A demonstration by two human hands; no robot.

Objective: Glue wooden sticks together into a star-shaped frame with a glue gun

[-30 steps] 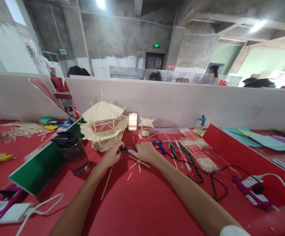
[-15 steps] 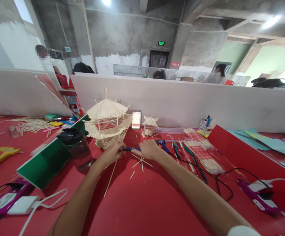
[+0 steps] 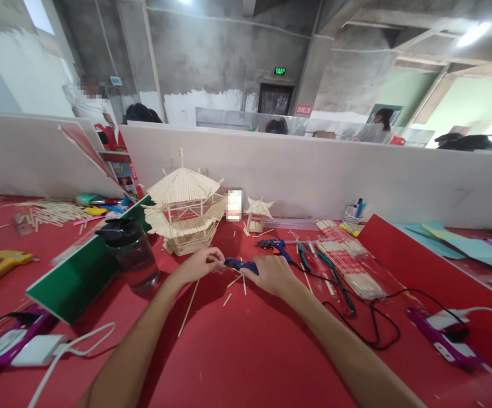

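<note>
My right hand (image 3: 274, 276) is wrapped round a dark blue hand tool (image 3: 238, 264) whose exact kind I cannot make out; it points left. At the tool's left end, my left hand (image 3: 203, 265) has its thumb and fingers pinched together; whatever may be between them is too small to name. Just below the tool lie crossed thin wooden sticks (image 3: 244, 286), partly covered by my right hand and the tool. A short stick piece (image 3: 227, 300) and a long stick (image 3: 188, 309) rest on the red table (image 3: 232, 357). Behind my left hand stands a large stick-built pavilion model (image 3: 182, 209).
A small pavilion model (image 3: 258, 214) stands farther back. To the right are a blue glue gun (image 3: 274, 245), pliers (image 3: 304, 258), bagged sticks (image 3: 350, 263) and a black cable (image 3: 381, 345). A dark water bottle (image 3: 131, 255) and green board (image 3: 73, 283) flank my left arm.
The blue tool and both hands have shifted right and slightly nearer. The tool now covers part of the crossed sticks, and more of the glue gun shows.
</note>
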